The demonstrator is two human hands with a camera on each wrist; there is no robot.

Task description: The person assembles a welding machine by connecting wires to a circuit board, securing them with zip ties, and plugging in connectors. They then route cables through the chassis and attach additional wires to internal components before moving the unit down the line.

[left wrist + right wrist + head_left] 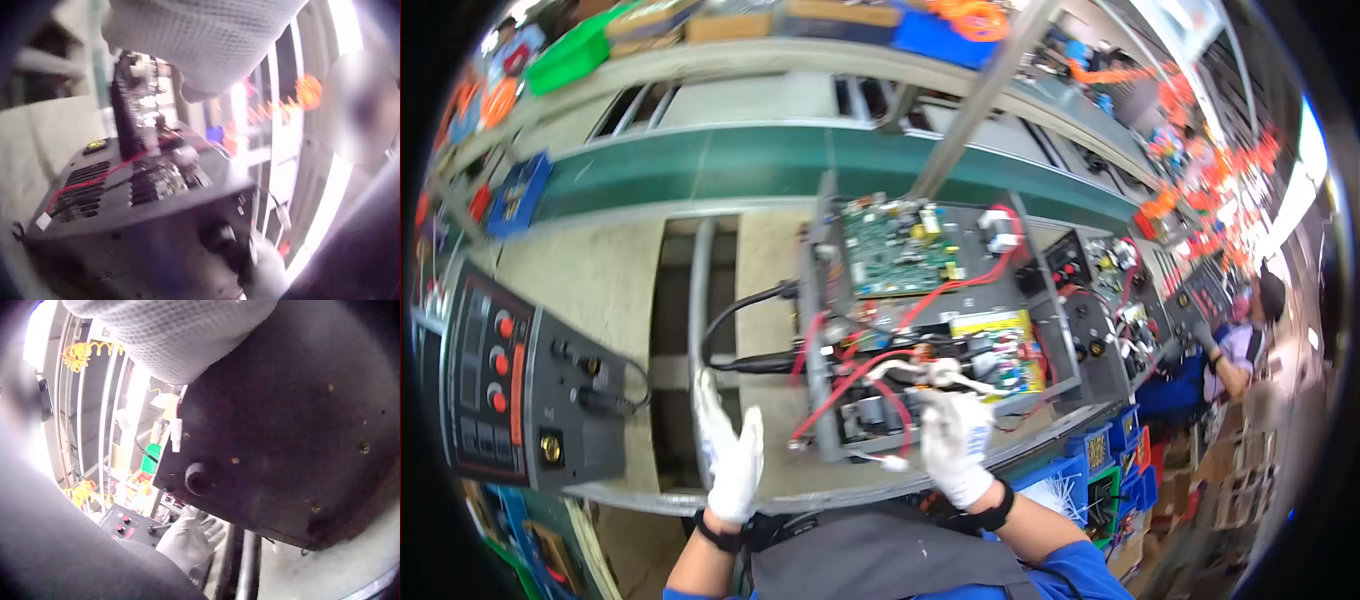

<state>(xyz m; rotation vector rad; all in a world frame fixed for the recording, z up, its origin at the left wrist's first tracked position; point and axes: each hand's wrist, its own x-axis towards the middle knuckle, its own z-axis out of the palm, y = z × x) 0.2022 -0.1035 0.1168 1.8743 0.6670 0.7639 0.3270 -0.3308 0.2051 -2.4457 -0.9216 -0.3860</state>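
A grey metal chassis (830, 400), its top uncovered, holds a green circuit board (895, 245), a yellow-edged board (1000, 350) and red, white and black wires. My white-gloved right hand (955, 445) is at its near wall, fingers overlapping the white wiring; I cannot tell what they hold. In the right wrist view, that hand (181, 337) overlaps the edge of a dark panel (281, 425) with screws. Left of the chassis, my gloved left hand (732, 455) stands with straight fingers and nothing in it. A white connector (895, 463) hangs over the near edge.
A finished-looking unit with red knobs (485, 370) stands at the left. Behind runs a green conveyor belt (750, 165) below a shelf. A thick black cable (735, 320) leaves the chassis leftward. Blue bins (1065, 480) sit lower right. Another person (1240, 350) works farther right.
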